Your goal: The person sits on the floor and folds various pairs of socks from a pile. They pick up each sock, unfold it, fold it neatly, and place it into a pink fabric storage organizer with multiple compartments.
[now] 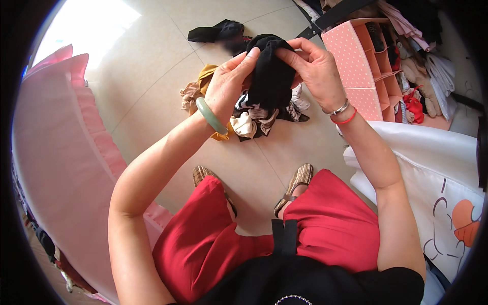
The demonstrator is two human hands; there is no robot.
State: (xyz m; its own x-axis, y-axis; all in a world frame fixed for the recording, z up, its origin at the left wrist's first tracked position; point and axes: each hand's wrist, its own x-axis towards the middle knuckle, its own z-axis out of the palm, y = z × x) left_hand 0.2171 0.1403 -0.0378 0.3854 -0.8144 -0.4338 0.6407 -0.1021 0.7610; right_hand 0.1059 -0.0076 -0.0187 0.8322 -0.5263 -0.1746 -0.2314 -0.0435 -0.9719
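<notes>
Between my two hands hangs a black sock (269, 76), its upper edge pinched at both sides and the rest drooping downward. My left hand (234, 76) holds the left side with the thumb on top. On the other side my right hand (315, 68) grips the edge between thumb and fingers. Beneath the sock a loose pile of small clothes (246, 124) lies on the floor, white, tan, mustard and black. The sock hides part of this pile. Farther off, another black cloth piece (208, 34) rests on the tiles.
A pink dotted organizer box (348, 66) with compartments stands at the right, with assorted clothes (414, 86) beside it. White printed fabric (432, 173) spreads at the lower right. Along the left runs a pink ruffled bed cover (61, 152). My feet are on the tiled floor (147, 76).
</notes>
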